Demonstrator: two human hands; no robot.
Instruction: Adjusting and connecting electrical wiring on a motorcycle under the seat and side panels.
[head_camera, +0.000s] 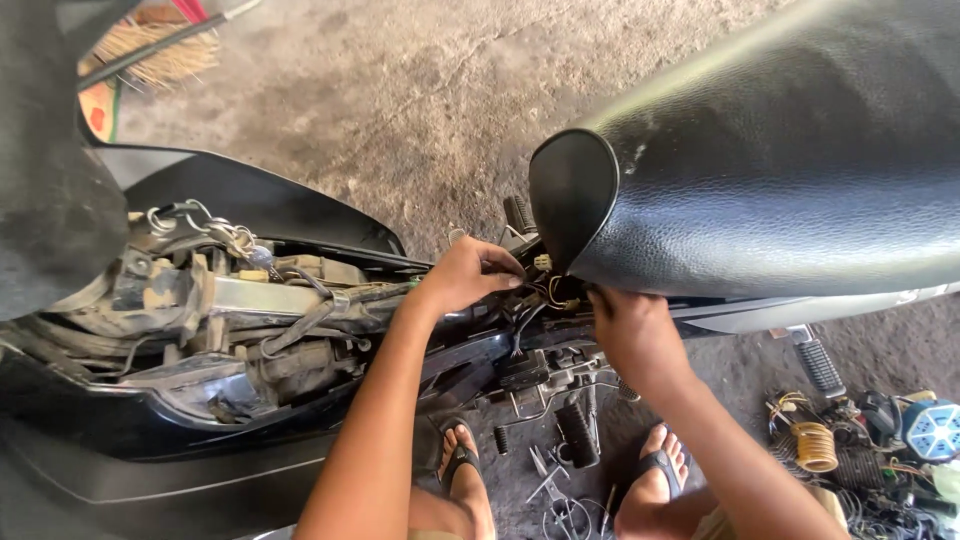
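A motorcycle with its side panels off fills the view, its frame and engine parts (250, 330) exposed at the left. Its black seat (780, 150) rises at the right. Under the seat's front tip sits a bundle of thin wires with a small pale connector (543, 263). My left hand (468, 275) reaches in from the left, fingers pinched at those wires. My right hand (625, 330) is just below and to the right, fingers curled up under the seat edge at the same wires. What either hand grips is partly hidden.
My feet in black sandals (460, 465) stand on the dirt floor beside a footpeg (575, 430) and small tools (555, 495). A heap of parts with a yellow coil (815, 447) lies at the lower right. A broom (160, 55) lies top left.
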